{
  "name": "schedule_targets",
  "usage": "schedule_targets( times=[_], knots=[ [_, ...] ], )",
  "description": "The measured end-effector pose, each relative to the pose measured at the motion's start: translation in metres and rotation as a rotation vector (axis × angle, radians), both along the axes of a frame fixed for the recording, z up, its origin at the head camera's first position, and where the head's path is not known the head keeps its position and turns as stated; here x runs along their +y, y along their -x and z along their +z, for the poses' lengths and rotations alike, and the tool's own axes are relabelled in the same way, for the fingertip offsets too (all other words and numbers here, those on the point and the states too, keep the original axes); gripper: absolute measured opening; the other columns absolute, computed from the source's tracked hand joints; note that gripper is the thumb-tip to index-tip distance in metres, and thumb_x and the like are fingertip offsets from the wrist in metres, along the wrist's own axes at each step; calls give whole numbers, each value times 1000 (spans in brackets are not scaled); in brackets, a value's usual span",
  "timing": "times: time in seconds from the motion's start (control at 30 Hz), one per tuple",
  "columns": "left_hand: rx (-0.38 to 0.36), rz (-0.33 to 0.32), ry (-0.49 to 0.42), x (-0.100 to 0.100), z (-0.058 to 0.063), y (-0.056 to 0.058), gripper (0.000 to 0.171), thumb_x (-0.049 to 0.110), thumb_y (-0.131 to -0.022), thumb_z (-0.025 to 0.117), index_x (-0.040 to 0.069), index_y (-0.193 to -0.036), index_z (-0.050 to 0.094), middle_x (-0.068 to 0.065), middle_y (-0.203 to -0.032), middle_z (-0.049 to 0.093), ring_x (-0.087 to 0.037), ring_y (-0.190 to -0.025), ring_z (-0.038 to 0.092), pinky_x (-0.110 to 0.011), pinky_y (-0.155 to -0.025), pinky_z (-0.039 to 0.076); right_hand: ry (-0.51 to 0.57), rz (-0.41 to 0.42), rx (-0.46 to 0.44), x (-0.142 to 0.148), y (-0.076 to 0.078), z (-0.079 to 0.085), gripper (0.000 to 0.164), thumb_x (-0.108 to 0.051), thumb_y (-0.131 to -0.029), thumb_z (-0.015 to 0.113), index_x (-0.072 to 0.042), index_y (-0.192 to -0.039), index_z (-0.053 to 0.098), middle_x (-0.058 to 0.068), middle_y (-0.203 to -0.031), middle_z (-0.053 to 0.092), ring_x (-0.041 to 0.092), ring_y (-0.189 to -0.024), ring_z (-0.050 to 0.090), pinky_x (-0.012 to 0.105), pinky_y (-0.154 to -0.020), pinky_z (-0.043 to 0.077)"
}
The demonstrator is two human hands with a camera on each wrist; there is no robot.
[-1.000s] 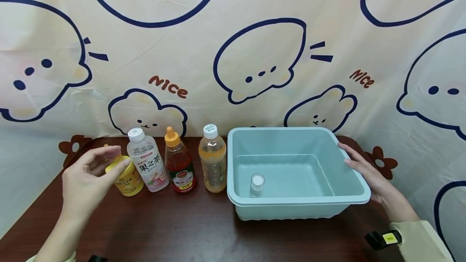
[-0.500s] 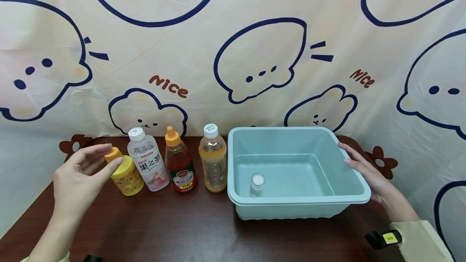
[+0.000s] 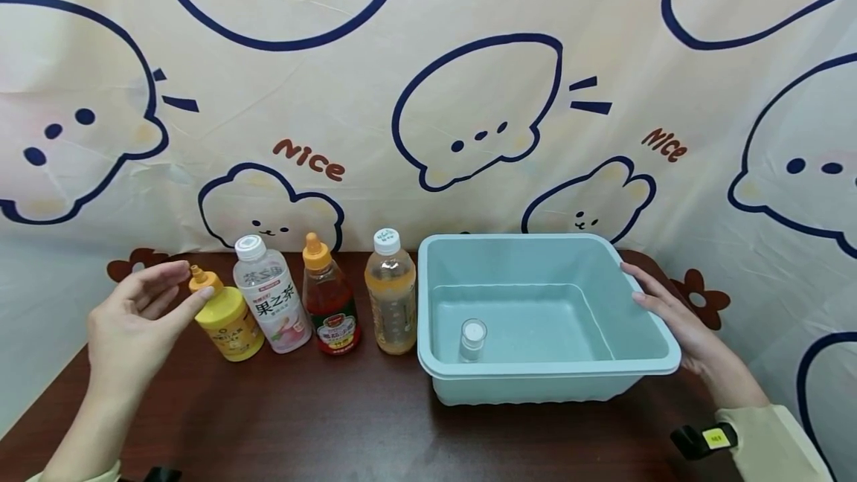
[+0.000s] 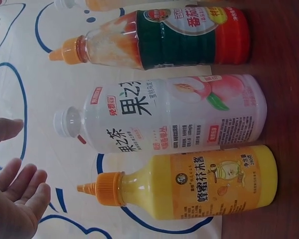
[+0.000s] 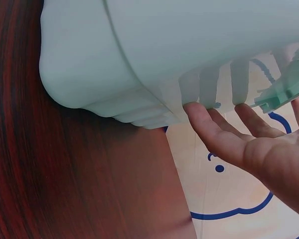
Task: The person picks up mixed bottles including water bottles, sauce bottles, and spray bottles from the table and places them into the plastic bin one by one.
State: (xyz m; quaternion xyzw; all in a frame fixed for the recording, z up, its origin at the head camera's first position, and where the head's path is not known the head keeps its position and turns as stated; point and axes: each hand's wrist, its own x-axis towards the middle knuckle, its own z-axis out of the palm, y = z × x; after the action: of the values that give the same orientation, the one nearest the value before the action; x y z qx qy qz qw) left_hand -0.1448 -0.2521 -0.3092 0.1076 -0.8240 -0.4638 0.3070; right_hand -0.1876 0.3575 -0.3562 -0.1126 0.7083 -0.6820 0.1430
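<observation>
My left hand (image 3: 130, 326) is raised beside a yellow honey mustard squeeze bottle (image 3: 234, 326) with an orange nozzle cap, its fingers spread and holding nothing. In the left wrist view, a gap separates the fingers (image 4: 22, 184) from that mustard bottle's cap. On the right, my other hand (image 3: 683, 318) touches the outer side of a pale blue plastic tub (image 3: 535, 370) at its rim. The right wrist view has its fingertips (image 5: 194, 109) against the tub's wall, fingers nearly straight. Inside the tub stands a small clear container with a white top (image 3: 474, 337).
Right of the mustard stand a peach tea bottle (image 3: 274, 300), a ketchup squeeze bottle (image 3: 335, 315) and an amber drink bottle (image 3: 391, 303), in a row beside the tub. The dark wooden table (image 3: 335, 422) meets a printed cloth backdrop (image 3: 361, 110) behind them.
My left hand has drawn away leftward from the mustard bottle, uncovering its orange cap. The bottles, the tub and my right hand have stayed in place.
</observation>
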Motion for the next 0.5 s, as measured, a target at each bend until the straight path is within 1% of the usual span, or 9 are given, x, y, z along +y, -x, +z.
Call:
schedule_targets(
  times=[0.23,0.5],
  knots=[
    [5,9,-17,-4,-2,3,44,10,-73,76,8,-114,60,17,-99,56,9,-90,53,-2,-78,41,14,12,-4,0,0,0,47,-21,-100,31,-37,-142,17,-13,-123,42,19,-94,61,53,-70,50],
    [20,9,-42,-7,-3,6,44,7,-73,76,9,-114,60,17,-99,56,7,-90,53,-3,-78,41,-8,-12,0,-1,-1,0,49,-22,-100,32,-38,-143,16,-13,-124,40,18,-96,61,54,-71,49]
  ],
)
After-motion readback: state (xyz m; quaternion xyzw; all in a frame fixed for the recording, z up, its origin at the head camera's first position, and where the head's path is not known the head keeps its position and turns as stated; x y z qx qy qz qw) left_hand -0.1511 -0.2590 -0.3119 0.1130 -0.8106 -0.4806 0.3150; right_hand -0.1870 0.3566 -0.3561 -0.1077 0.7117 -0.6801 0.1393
